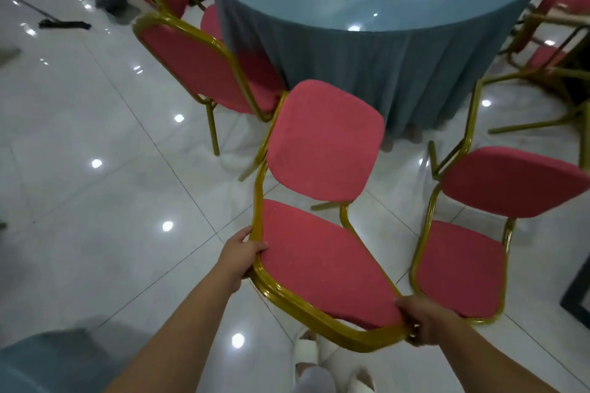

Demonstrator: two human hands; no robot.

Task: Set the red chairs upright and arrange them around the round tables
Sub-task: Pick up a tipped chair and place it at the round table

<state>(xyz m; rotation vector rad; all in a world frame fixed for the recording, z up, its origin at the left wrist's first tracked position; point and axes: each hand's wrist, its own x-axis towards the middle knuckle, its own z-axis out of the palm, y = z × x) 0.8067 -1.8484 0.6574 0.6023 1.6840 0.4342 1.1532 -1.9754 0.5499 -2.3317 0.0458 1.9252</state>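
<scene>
Beside the round worktop (pixel 383 67), I hold a chair (pixel 322 143) tilted back toward me, left fingers (pixel 257 247) and right fingers (pixel 412 322) clenched on its backrest frame's corners. That grip, I judge, lets me swing it into the gap there.

One wide-angle view from the person's head faces forward and steeply down. The left hand (pixel 242 260) and right hand (pixel 423 324) sit low in frame, nearest the lens, gripping a red padded gold-framed chair (pixel 319 265). The round grey-blue draped tabletop (pixel 367 3) lies farther off, cropped at the top.
</scene>
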